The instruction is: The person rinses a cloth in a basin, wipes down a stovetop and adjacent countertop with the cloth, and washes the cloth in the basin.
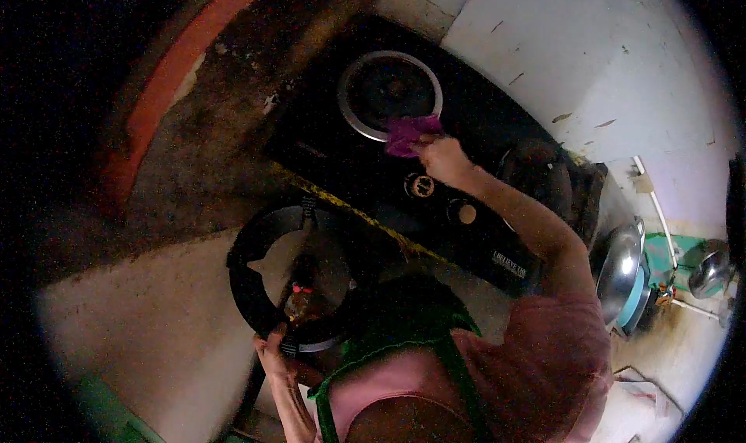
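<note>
Grip of the right hand [447, 162] is clenched around a purple cloth [409, 134], which is held over the near edge of a silver ring [344, 105] on the black stove [482, 113]. By the left hand [272, 356], a round black pot stand [247, 287] is gripped at its lower rim; it is held in front of the stove, to the left of the green apron [404, 319]. Two knobs [422, 185] are seen just below the right hand, on the stove's top. Farther right, a metal bowl [619, 268] is propped near a white wall [590, 62].
</note>
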### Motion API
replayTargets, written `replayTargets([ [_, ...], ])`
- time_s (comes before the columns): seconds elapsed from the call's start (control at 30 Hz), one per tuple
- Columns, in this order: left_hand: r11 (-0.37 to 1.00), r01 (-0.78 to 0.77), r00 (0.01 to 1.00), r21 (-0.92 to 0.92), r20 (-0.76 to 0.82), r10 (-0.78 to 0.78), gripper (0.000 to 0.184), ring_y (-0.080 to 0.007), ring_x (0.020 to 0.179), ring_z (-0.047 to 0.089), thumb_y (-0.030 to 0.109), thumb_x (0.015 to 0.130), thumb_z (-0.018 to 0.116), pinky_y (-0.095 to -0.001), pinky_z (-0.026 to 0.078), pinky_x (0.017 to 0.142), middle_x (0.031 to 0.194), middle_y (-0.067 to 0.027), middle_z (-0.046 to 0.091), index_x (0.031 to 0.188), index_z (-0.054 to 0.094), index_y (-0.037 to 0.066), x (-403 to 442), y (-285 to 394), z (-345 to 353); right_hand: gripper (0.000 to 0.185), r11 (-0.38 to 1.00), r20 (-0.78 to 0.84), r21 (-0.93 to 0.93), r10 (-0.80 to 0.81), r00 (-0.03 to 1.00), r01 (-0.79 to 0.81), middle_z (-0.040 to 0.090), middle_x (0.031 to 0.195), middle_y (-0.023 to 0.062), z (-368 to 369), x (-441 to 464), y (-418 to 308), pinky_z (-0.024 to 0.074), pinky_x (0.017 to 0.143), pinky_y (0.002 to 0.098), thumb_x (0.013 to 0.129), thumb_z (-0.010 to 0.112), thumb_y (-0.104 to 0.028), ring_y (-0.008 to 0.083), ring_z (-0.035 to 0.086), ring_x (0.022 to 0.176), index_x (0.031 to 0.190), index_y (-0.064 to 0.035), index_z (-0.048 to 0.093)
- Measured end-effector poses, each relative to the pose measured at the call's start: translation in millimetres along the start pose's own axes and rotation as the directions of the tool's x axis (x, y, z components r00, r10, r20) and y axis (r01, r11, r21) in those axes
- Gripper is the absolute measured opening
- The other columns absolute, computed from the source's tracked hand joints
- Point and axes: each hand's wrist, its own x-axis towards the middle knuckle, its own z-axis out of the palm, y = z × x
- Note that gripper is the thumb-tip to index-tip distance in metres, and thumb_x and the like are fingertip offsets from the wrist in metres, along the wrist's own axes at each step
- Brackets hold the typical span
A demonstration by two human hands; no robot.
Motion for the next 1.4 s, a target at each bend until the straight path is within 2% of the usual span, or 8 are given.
replayTargets([
  [0.1,1.000,0.022,0.999,0.004,-0.025,-0.022,0.044,-0.0225,0.078,0.053,0.005,0.062,0.065,-0.0351,0.044,0.066,0.088,-0.0082,0.053,0.101,0.044,0.003,-10,13,15,0.019,0.951,0.190,-0.131,0.302,0.934,-0.280,0.059,0.081,0.0112,-31,3,35,0.0469,0.061,0.0411,0.067,0.058,-0.017,0.0298,0.058,0.071,0.083,-0.0071,0.060],
  [0.27,0.997,0.035,0.998,-0.064,0.058,-0.032,0.043,-0.0235,0.078,0.053,0.003,0.063,0.064,-0.0377,0.045,0.065,0.088,-0.0081,0.053,0.102,0.043,0.004,-1,7,15,0.027,0.882,-0.449,0.241,0.472,0.759,-0.406,0.056,0.091,0.0142,-22,27,114,0.0451,0.067,0.0395,0.073,0.056,-0.022,0.0320,0.056,0.079,0.098,-0.0094,0.055],
  [0.8,0.998,-0.050,0.992,-0.025,0.115,0.052,0.040,-0.0221,0.082,0.054,0.004,0.064,0.064,-0.0359,0.045,0.067,0.089,-0.0078,0.056,0.100,0.048,0.007,5,59,82,0.031,0.998,0.211,0.027,0.046,0.976,-0.053,0.056,0.092,0.0167,-3,55,-98,0.0474,0.069,0.0364,0.066,0.057,-0.008,0.0282,0.056,0.083,0.096,-0.0022,0.056],
  [0.9,0.994,-0.098,0.952,-0.045,0.286,0.107,0.039,-0.0213,0.084,0.054,0.005,0.064,0.065,-0.0343,0.045,0.068,0.091,-0.0070,0.056,0.100,0.049,0.008,40,64,98,0.025,0.416,-0.232,0.902,0.233,0.944,0.119,0.057,0.091,0.0149,24,68,-145,0.0442,0.075,0.0330,0.075,0.054,-0.014,0.0243,0.054,0.084,0.097,-0.0020,0.057],
  [0.93,0.994,-0.102,0.951,-0.042,0.289,0.110,0.039,-0.0213,0.084,0.054,0.005,0.064,0.065,-0.0343,0.045,0.068,0.091,-0.0070,0.056,0.100,0.049,0.008,53,66,106,0.025,0.221,-0.290,0.948,0.312,0.905,0.228,0.057,0.091,0.0145,29,62,-153,0.0436,0.076,0.0323,0.077,0.053,-0.015,0.0236,0.054,0.084,0.098,-0.0020,0.057],
  [1.07,0.982,-0.142,0.886,-0.125,0.427,0.182,0.039,-0.0225,0.086,0.054,0.007,0.067,0.065,-0.0360,0.046,0.066,0.095,-0.0080,0.055,0.102,0.047,0.005,61,91,179,0.031,0.733,0.076,0.660,-0.281,0.957,0.163,0.057,0.100,0.0119,28,5,-163,0.0425,0.079,0.0371,0.071,0.059,-0.020,0.0261,0.054,0.089,0.099,-0.0053,0.055],
  [1.2,0.987,-0.163,0.852,-0.016,0.501,0.149,0.041,-0.0229,0.087,0.053,0.008,0.068,0.064,-0.0362,0.049,0.057,0.099,-0.0089,0.053,0.104,0.043,0.004,67,102,243,0.025,-0.181,0.194,0.966,0.027,0.981,-0.186,0.055,0.103,0.0066,-24,-46,-124,0.0397,0.084,0.0301,0.077,0.055,-0.010,0.0196,0.050,0.096,0.101,-0.0041,0.054],
  [1.4,0.991,-0.135,0.801,0.017,0.590,0.099,0.041,-0.0248,0.079,0.056,0.008,0.069,0.062,-0.0362,0.053,0.053,0.101,-0.0118,0.051,0.102,0.040,0.001,120,77,311,0.031,-0.379,0.315,0.925,0.709,0.631,-0.036,0.056,0.098,0.0035,-66,-92,2,0.0454,0.074,0.0296,0.078,0.058,-0.013,0.0164,0.053,0.087,0.108,-0.0065,0.051],
])
